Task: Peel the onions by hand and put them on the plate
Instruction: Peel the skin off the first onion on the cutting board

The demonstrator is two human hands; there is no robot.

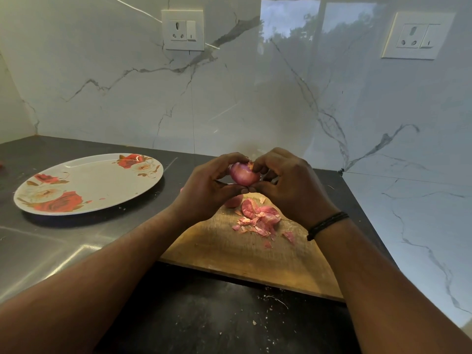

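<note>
**Peeling a red onion over the chopping board**

A dark worktop [76, 241] runs along a marble-patterned wall. On it lies a wooden chopping board [245, 254], the landmark here. Left of the board and well apart from it sits a white plate [84, 175] with red roses; no onion lies on it.

Above the far end of the board, two hands hold one onion [242, 175] in the air. The left hand [207, 185] grips it, fingers curled round its left side. The right hand [288, 185] has fingertips closed together at the top, apparently pinching a flap of dry skin.

On the board under the hands lies a heap of peelings [258, 218]. Beside it, part hidden by the left hand, sits a second onion [233, 200].

The peeling step looks unfinished. The next move probably calls for pulling the pinched skin off, then carrying the onion left to the plate.
</note>
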